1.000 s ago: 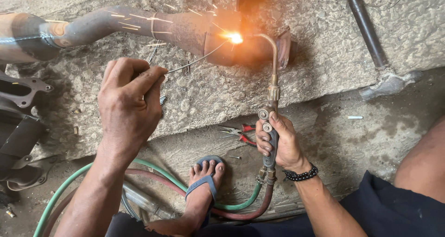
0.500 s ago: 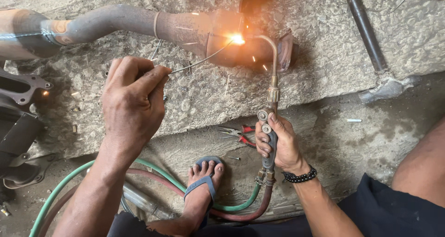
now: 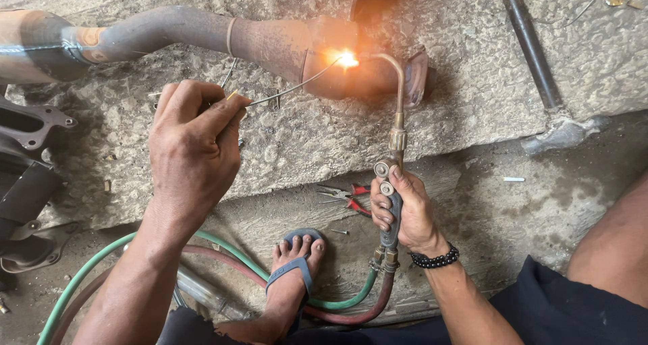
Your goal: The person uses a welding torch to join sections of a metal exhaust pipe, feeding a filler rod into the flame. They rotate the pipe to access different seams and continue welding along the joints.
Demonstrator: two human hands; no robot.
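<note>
At nine o'clock a rusty exhaust pipe (image 3: 169,31) lies across a rough stone slab (image 3: 472,109), running toward a wider canister section at twelve o'clock. The left hand (image 3: 192,153) is closed in a pinch on a thin filler rod (image 3: 293,89), whose far tip reaches the bright flame point (image 3: 346,60) on the canister. The right hand (image 3: 405,210), at about five o'clock from the flame, is wrapped around the handle of a gas torch (image 3: 395,142); its curved nozzle bends down onto the same glowing spot. Green and red hoses (image 3: 344,308) loop from the torch base past a sandalled foot (image 3: 293,267), with red-handled pliers (image 3: 347,196) just beside it on the floor.

To do this well, the rod tip should, I judge, stay inside the heated zone and be fed steadily while the flame plays evenly on the seam — not lingering, since thin pipe wall may burn through.

The glare hides the joint itself, so the seam's state cannot be made out. The pipe's left end and a dark tube (image 3: 533,48) at one o'clock run out of frame — the dark metal parts at nine o'clock are hard to identify.
</note>
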